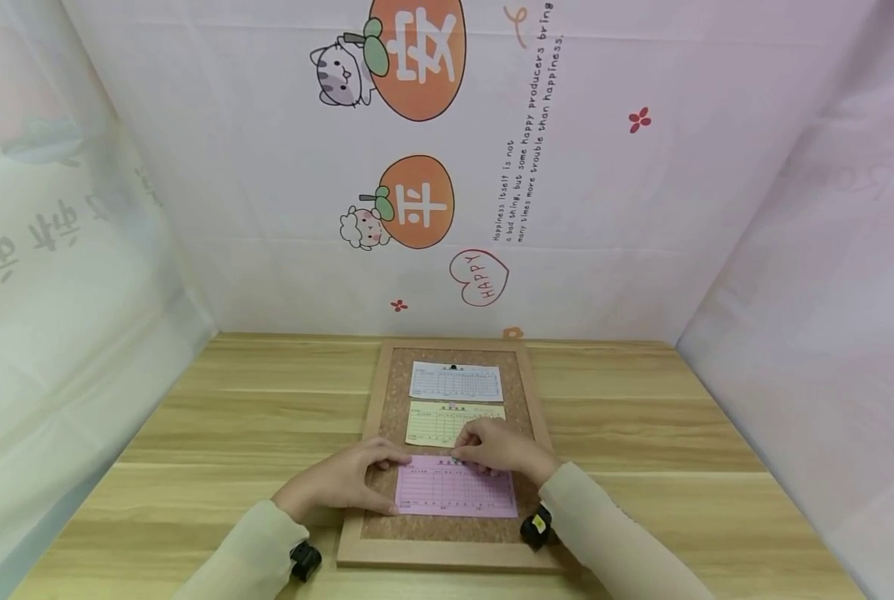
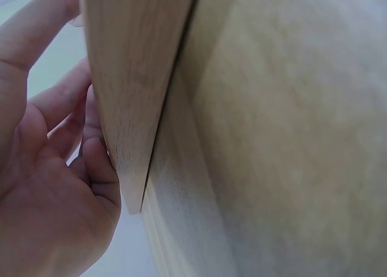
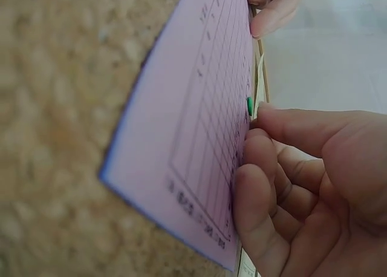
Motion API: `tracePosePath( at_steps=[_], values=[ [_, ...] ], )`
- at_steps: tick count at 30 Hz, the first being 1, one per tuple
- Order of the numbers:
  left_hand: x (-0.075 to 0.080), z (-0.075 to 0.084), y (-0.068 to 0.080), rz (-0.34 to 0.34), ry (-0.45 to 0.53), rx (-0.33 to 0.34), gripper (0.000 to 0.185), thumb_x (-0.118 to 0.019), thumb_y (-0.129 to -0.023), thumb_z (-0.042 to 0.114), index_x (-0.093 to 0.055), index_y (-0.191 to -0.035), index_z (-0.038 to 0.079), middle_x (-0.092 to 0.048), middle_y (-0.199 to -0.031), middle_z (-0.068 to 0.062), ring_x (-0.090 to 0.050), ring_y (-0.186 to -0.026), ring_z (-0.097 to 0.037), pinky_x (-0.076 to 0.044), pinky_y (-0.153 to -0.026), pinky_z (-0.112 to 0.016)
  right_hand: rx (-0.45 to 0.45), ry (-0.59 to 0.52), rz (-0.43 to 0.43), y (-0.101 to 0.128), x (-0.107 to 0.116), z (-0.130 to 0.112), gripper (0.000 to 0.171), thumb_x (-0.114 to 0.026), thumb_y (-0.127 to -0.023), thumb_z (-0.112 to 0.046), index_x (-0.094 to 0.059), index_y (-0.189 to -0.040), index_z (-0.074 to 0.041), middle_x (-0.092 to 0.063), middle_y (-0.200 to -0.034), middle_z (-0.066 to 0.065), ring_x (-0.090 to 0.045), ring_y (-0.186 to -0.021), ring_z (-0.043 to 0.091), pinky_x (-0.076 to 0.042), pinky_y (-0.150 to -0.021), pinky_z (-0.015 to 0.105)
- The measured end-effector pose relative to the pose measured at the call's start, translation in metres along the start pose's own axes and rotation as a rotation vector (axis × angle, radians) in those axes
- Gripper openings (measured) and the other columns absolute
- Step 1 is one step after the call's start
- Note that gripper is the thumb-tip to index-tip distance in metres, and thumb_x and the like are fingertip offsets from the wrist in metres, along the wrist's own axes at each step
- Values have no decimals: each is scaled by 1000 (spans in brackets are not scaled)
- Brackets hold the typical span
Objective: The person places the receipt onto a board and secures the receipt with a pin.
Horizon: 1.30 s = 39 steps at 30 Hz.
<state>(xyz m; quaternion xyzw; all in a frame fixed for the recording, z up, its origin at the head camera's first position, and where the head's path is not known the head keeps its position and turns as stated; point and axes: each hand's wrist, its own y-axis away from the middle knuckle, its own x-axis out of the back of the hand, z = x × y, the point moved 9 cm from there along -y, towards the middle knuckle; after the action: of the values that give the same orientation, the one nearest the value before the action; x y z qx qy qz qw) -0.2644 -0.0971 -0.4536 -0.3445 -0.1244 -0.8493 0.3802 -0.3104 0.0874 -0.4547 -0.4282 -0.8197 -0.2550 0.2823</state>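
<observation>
A pink form slip (image 1: 454, 492) lies on the lower part of a wood-framed cork board (image 1: 447, 527). My left hand (image 1: 349, 479) rests at the slip's left edge, index finger by the upper corner and thumb by the lower one. In the left wrist view, the left hand (image 2: 54, 186) is beside the board's wooden frame (image 2: 130, 77). At the slip's top middle, my right hand (image 1: 502, 450) has its thumb and curled fingers at a small green thumbtack (image 3: 250, 106), pinching it; fingertip contact is partly hidden.
Above the pink slip, a yellow slip (image 1: 424, 425) and a white slip (image 1: 424, 382) are on the board, the white one under a black tack (image 1: 453, 367). The board lies on a wood-grain table (image 1: 267, 400) bordered by printed white cloth walls (image 1: 282, 275).
</observation>
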Motion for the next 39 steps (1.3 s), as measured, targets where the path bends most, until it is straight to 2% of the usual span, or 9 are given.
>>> tracePosePath(
  at_steps=[11,19,26,33,39],
  values=[
    [0,-1,0,0,-9,9,68,-87,-79,34,-61,-136,8,-55,-128,2,-54,-112,-17,-47,-100,-32,27,34,3,6,4,0,14,-68,-98,-28,-71,-93,-15,-64,-73,-1,-60,-61,15,-52,-51,31],
    [-1,-4,0,-2,-14,40,68,-87,-78,36,-61,-136,10,-55,-129,4,-53,-112,-14,-46,-100,-31,75,-10,4,12,10,-2,15,-67,-98,-25,-70,-95,-10,-66,-78,1,-61,-66,17,-52,-56,30],
    [0,-2,-1,2,-16,25,69,-88,-78,35,-61,-136,9,-56,-127,3,-53,-111,-16,-46,-99,-32,141,32,8,21,16,-1,14,-66,-99,-23,-72,-97,-10,-65,-81,-1,-58,-67,14,-48,-55,28],
    [0,0,-1,4,-7,15,69,-89,-77,34,-61,-135,9,-55,-128,5,-54,-112,-17,-46,-100,-32,177,69,12,29,18,3,16,-65,-100,-24,-72,-99,-10,-65,-77,-1,-46,-57,6,-40,-49,22],
    [1,1,0,5,-18,-3,69,-89,-76,33,-61,-134,6,-56,-129,3,-54,-113,-18,-46,-101,-32,205,73,27,38,24,3,17,-65,-99,-22,-72,-100,-7,-65,-82,-2,-53,-67,9,-45,-55,24]
  ],
)
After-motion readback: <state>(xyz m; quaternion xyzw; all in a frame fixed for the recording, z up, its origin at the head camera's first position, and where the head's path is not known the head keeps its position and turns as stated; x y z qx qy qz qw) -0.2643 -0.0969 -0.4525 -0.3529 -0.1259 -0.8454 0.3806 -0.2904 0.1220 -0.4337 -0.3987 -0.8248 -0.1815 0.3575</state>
